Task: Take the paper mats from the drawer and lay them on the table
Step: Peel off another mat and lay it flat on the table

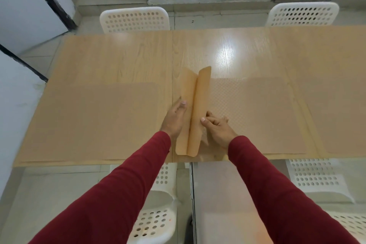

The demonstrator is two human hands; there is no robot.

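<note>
A curled tan paper mat (195,109) stands on edge over the middle of the wooden table (118,59), its two long sides rolled inward. My left hand (175,119) presses against its left side and my right hand (216,127) grips its right side with the thumb on the paper. One paper mat (99,121) lies flat on the near left of the table. Another flat mat (255,117), with a dotted texture, lies on the near right, partly under my right hand. A further tan sheet (340,117) reaches the far right edge of the view.
Two white perforated chairs (134,20) (303,14) stand at the table's far side. Two more white chairs (156,214) (320,180) sit at the near side beneath my arms. Grey partition walls (25,6) close the left side. No drawer is in view.
</note>
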